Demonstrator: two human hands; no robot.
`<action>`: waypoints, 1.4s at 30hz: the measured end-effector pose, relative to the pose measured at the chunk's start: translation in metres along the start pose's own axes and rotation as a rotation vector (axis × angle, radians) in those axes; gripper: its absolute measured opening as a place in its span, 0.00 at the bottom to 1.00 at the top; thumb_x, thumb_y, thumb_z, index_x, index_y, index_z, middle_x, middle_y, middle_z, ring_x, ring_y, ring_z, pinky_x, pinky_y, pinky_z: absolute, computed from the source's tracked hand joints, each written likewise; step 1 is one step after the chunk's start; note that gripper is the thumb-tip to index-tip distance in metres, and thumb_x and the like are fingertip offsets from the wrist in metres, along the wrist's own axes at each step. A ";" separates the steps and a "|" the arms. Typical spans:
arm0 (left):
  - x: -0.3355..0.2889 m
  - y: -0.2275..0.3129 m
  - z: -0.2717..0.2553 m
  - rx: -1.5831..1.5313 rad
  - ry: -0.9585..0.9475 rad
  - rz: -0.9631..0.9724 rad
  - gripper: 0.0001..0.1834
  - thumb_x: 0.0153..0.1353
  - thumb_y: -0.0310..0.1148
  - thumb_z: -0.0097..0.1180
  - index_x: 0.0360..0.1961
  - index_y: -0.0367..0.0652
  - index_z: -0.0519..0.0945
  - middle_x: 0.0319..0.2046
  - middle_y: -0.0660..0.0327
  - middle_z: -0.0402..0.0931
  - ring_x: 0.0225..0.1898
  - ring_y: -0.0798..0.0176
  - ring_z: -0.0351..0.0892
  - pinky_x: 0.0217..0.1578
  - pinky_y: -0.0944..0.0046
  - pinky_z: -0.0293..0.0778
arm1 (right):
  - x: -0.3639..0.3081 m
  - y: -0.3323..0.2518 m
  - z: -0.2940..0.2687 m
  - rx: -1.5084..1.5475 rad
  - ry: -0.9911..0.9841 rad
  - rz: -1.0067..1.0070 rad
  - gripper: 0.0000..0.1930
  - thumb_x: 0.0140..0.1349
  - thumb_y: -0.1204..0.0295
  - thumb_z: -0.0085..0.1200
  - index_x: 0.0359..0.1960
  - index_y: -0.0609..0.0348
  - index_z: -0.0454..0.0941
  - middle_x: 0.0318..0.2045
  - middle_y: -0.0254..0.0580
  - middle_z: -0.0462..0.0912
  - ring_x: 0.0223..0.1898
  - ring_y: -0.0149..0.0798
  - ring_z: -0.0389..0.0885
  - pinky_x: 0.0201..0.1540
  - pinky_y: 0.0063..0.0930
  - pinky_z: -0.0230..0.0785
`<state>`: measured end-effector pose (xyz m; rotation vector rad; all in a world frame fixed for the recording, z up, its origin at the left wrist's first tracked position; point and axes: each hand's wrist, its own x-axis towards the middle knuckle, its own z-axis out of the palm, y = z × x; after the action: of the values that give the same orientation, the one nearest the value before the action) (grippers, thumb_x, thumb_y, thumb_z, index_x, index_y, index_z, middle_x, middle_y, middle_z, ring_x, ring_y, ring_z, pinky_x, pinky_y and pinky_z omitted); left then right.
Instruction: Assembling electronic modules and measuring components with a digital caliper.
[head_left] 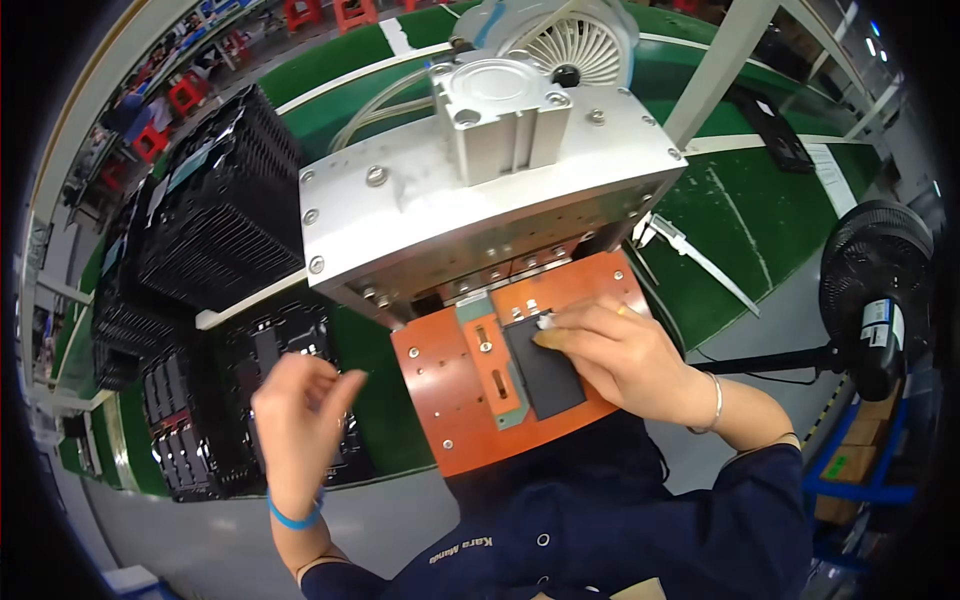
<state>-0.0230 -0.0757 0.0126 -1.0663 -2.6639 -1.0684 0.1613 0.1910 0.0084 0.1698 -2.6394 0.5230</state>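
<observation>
A flat black rectangular piece lies on the orange plate of a press fixture, beside a slotted orange-and-green guide block. At the far end of that black piece my right hand is closed in a pinch. Something small and whitish shows at its fingertips, too small to name. My left hand hovers over black trays left of the fixture. Its fingers are loosely bent, with the thumb apart, and nothing shows in them.
Tall stacks of black trays stand at the left. A metal press head with a cylinder rises behind the plate. Calipers lie to the right on the green bench. A white fan stands behind, a black fan at right.
</observation>
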 end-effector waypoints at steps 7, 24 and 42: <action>-0.004 0.073 0.053 -0.087 -0.462 0.754 0.31 0.50 0.53 0.68 0.50 0.43 0.80 0.54 0.52 0.75 0.57 0.50 0.75 0.58 0.43 0.66 | 0.020 0.017 0.014 0.051 -0.001 -0.077 0.11 0.52 0.77 0.58 0.38 0.62 0.80 0.35 0.39 0.77 0.40 0.42 0.75 0.39 0.31 0.74; -0.002 0.063 0.063 -0.071 -0.554 0.771 0.30 0.54 0.54 0.64 0.53 0.47 0.80 0.57 0.55 0.74 0.59 0.56 0.73 0.67 0.41 0.52 | 0.016 0.019 0.017 0.005 -0.127 -0.014 0.17 0.54 0.73 0.59 0.47 0.47 0.82 0.50 0.37 0.74 0.52 0.42 0.69 0.49 0.34 0.66; 0.013 0.056 0.052 0.065 -0.582 0.652 0.42 0.54 0.66 0.57 0.59 0.44 0.76 0.66 0.50 0.63 0.68 0.38 0.57 0.65 0.33 0.51 | -0.003 0.013 0.002 0.102 -0.109 -0.051 0.18 0.54 0.59 0.66 0.41 0.58 0.83 0.51 0.48 0.79 0.57 0.48 0.79 0.53 0.35 0.77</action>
<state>0.0117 -0.0056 0.0100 -2.2864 -2.3302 -0.5921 0.1609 0.2024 0.0011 0.3046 -2.7065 0.6489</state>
